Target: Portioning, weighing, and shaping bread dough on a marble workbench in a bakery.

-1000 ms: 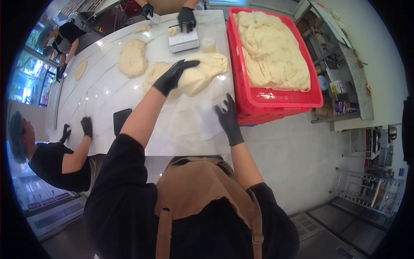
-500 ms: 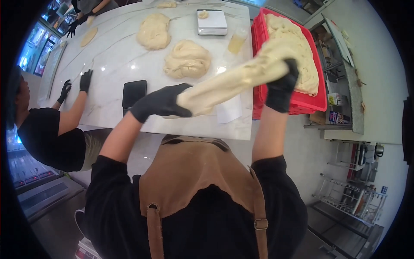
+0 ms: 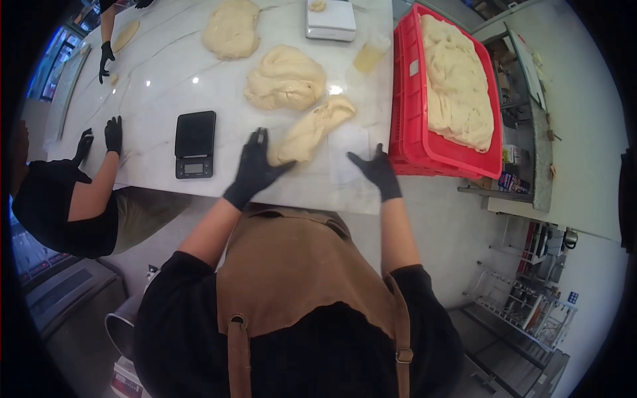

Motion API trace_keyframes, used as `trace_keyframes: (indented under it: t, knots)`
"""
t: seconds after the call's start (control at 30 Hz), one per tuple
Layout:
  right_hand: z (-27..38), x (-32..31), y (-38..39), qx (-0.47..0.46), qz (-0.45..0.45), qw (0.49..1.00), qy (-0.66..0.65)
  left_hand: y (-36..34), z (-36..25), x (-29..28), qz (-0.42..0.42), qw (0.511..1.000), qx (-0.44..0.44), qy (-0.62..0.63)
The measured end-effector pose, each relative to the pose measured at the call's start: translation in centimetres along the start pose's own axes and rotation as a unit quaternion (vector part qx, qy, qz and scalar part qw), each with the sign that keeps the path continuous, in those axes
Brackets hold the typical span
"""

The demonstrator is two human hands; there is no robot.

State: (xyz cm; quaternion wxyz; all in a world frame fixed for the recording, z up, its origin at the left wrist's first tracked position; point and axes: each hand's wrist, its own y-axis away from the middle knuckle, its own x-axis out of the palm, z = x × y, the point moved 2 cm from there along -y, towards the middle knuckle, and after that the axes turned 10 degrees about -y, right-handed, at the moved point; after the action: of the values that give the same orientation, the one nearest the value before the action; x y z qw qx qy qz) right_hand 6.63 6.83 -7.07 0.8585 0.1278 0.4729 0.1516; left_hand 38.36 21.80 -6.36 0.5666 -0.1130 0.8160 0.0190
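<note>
A long piece of dough [image 3: 312, 131] lies slantwise on the white marble table [image 3: 225, 93] in front of me. My left hand [image 3: 255, 164], in a black glove, rests beside the near end of this dough with its fingers spread, and its thumb is close to or touching the edge. To the right, apart from the dough, my gloved right hand [image 3: 377, 171] is open, thumb stretched out toward a white sheet [image 3: 348, 154]. Just behind the long piece sits a large rounded dough mass [image 3: 285, 78], and another dough mass [image 3: 231, 30] lies farther back.
A red crate [image 3: 413, 99] with a big slab of dough [image 3: 458, 83] stands at the table's right edge. A black scale [image 3: 195, 142], a white scale [image 3: 330, 21] and a cup of yellowish liquid [image 3: 369, 54] are on the table. Co-workers' gloved hands [image 3: 113, 135] are at the left.
The dough that both hands held stretched in the air now lies on the table, let go by both. My right hand has come down and left from the crate. The black scale is fully visible.
</note>
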Motion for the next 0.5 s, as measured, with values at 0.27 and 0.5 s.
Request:
trace_keyframes:
  t: [0.27,0.5]
  knots:
    - [4.2,3.2,0.1,0.039,-0.084,0.993,0.075,-3.3,-1.7,1.8,0.173,0.983,-0.053,-0.031]
    - [2.5,2.8,-2.2,0.064,0.033,0.997,-0.025,-6.1,-3.6,-3.5,0.085,0.91,0.28,0.293]
